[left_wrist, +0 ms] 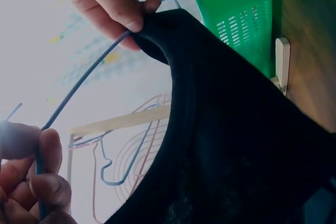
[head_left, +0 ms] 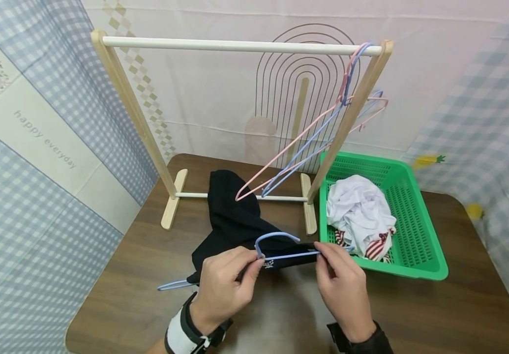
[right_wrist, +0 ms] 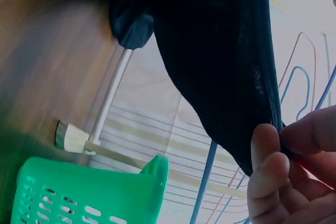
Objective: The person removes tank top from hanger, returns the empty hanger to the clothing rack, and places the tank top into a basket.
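A black garment (head_left: 236, 221) with a small white print at its neckline hangs from a blue hanger (head_left: 287, 256) over the table. My left hand (head_left: 227, 285) pinches the hanger at the base of its hook. Just right of it, my right hand (head_left: 343, 287) pinches the edge of the garment's opening where it lies over the hanger. One hanger end sticks out at the left; the other pokes past my right hand. In the right wrist view the fingertips (right_wrist: 265, 142) squeeze the black cloth (right_wrist: 220, 66), and the blue hanger arm (right_wrist: 205, 182) shows below it.
A wooden rack with a white rail (head_left: 236, 45) stands behind. Pink (head_left: 289, 145) and blue (head_left: 312, 142) hangers hang at its right end. A green basket (head_left: 418, 221) at the right holds a white cloth (head_left: 358, 206) and a red-striped one (head_left: 378, 248). Everything stands on a brown table (head_left: 458, 305).
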`<state>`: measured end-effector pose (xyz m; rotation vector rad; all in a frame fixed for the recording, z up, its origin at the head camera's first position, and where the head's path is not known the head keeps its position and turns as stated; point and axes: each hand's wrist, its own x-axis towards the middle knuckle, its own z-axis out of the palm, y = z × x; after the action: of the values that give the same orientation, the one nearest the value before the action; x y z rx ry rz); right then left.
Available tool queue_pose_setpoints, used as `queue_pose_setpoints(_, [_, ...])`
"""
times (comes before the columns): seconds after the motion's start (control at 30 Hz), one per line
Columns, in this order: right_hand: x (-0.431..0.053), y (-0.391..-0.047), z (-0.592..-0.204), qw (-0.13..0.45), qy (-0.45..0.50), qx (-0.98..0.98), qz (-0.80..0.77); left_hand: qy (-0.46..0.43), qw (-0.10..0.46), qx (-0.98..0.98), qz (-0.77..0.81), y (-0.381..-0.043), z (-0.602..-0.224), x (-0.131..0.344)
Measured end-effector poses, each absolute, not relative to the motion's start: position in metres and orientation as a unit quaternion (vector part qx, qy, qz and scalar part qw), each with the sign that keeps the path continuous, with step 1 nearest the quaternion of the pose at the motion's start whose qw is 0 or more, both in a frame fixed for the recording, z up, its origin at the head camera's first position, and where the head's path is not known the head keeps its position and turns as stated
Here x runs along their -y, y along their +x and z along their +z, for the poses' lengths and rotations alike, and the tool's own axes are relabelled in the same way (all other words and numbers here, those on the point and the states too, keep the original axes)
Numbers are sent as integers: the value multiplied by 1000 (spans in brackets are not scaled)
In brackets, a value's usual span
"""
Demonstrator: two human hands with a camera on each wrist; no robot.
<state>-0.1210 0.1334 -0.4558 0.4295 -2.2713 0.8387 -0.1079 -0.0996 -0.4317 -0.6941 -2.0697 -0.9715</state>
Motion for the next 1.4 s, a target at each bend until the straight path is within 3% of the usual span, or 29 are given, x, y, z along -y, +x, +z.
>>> queue_pose_setpoints(0.73, [-150,-127,-461,346,146,857,351,-265,314,823,-392,-104,-432,115])
queue_pose_setpoints(1.17, [-166,-134,-458,353,91,854,372,-271,360,805,-386,-104,-433,119])
queue_pose_setpoints(1.4, [-167,-136,-460,383,64,850,355,-257,371,785,-425,-101,-433,125])
